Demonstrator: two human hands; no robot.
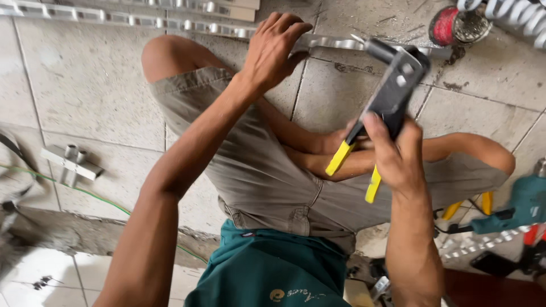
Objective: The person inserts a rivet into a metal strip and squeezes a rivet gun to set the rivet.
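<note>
Two hands work over a tiled floor. The left hand presses down, fingers spread and clenched on nothing, on a long metal strip lying near the floor's far edge. The right hand grips a hand riveter by its yellow-tipped handles, nose touching the strip (the contact point is partly hidden). Bare tile lies open at far left; a small metal bracket sits there. A teal power drill crowds the right edge.
</note>
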